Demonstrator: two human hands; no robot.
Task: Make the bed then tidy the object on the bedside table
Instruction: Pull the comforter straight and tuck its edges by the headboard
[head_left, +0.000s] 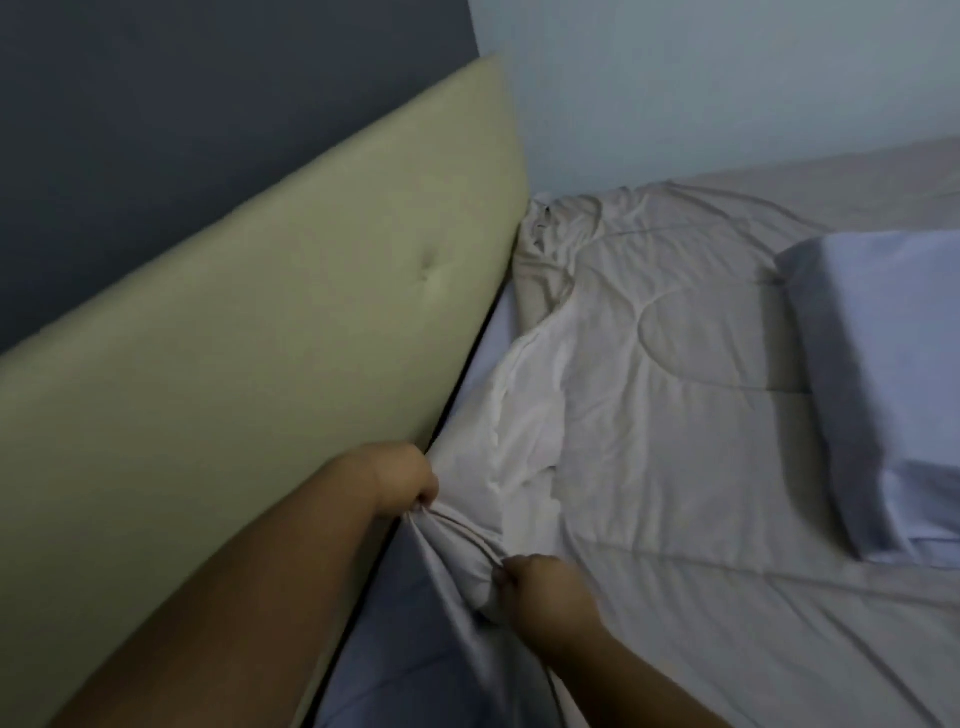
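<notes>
A pale beige quilted blanket (675, 415) lies spread over the bed, wrinkled near the headboard. My left hand (402, 480) grips its bunched corner right beside the headboard. My right hand (545, 587) grips the same bunched edge a little lower and to the right. Below the gathered corner a light blue-grey sheet (415, 623) shows. A light blue-grey pillow (878, 384) lies on top of the blanket at the right. The bedside table is out of view.
A cream padded headboard (260, 332) with a button tuft runs diagonally along the left, against a dark grey wall (208, 104). A pale wall (727, 78) stands behind the far side of the bed.
</notes>
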